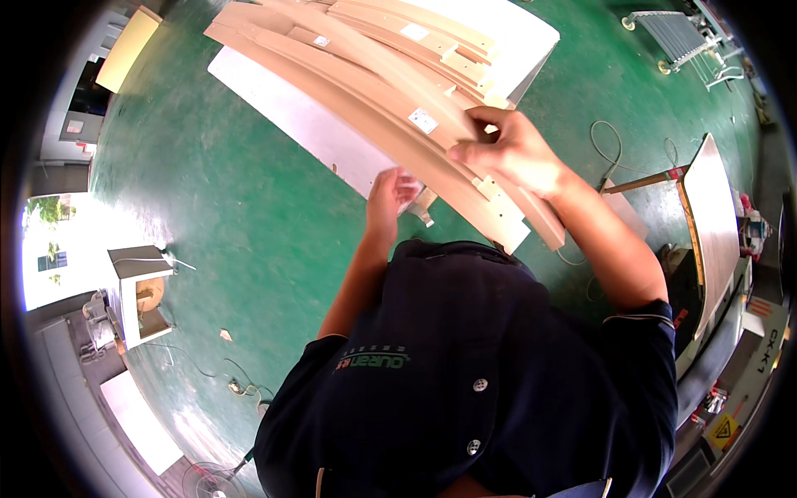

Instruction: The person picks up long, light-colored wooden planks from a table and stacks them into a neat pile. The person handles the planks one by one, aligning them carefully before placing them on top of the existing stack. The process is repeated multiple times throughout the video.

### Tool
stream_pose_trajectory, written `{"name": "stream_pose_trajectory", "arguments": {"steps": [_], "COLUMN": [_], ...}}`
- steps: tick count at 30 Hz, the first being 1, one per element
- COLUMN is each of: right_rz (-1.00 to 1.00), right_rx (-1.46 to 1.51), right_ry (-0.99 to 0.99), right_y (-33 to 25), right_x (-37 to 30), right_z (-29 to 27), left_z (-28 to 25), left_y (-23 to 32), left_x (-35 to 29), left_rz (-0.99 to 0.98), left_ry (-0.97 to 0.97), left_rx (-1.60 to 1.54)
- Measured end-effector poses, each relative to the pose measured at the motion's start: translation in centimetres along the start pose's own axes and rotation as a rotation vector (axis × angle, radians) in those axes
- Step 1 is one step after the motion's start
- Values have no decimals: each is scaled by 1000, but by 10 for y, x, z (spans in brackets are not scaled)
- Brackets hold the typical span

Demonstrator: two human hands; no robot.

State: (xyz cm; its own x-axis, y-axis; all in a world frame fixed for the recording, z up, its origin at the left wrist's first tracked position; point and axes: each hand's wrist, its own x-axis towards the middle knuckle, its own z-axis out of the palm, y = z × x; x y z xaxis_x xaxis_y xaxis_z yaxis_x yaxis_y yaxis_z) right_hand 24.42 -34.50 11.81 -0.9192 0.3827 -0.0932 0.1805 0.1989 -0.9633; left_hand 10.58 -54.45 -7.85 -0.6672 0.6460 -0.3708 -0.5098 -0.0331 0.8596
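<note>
My right hand (525, 156) is closed around a long light-brown wooden strip (544, 217) near its close end. The thumb lies on its face and the fingers reach over the far edge. Beside it runs another long wooden board (365, 123), on the near side of the stack, with a notched end. A small white label (422, 120) is stuck on the wood by my right hand. My left hand (387, 202) is beside the white tabletop's near edge (286, 116). Its fingers are blurred, so what they hold is unclear. A small pale, partly clear object (422, 212) shows next to it.
More wooden strips (415, 33) lie stacked on the white top. A wheeled metal rack (677, 37) stands far right, and a tilted panel (712, 224) nearer right. Loose cables (613, 141) lie on the green floor (241, 224). An open white cabinet (137, 295) and a fan (214, 481) are left.
</note>
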Motion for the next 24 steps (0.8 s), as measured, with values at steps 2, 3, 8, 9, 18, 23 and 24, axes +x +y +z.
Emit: {"name": "stream_pose_trajectory", "arguments": {"steps": [2, 3, 8, 9, 18, 23, 24], "right_rz": [57, 30, 20, 32, 190, 77, 110], "right_rx": [-138, -150, -270, -295, 349, 285, 360], "right_ry": [-55, -74, -158, -176, -418, -411, -389], "right_y": [-10, -13, -8, -8, 10, 13, 19], "right_x": [-2, -2, 3, 4, -11, -32, -38], "right_z": [6, 9, 24, 25, -1, -12, -14], "left_z": [26, 37, 81, 77, 42, 66, 67], "left_y": [32, 50, 122, 120, 131, 138, 136], "left_x": [5, 3, 11, 20, 41, 13, 12], "left_rz": [54, 111, 261, 231, 363, 368, 337], "left_ry": [-89, -136, -190, -140, -361, -334, -359], "left_rx": [-160, -228, -299, -280, -497, -493, -489]}}
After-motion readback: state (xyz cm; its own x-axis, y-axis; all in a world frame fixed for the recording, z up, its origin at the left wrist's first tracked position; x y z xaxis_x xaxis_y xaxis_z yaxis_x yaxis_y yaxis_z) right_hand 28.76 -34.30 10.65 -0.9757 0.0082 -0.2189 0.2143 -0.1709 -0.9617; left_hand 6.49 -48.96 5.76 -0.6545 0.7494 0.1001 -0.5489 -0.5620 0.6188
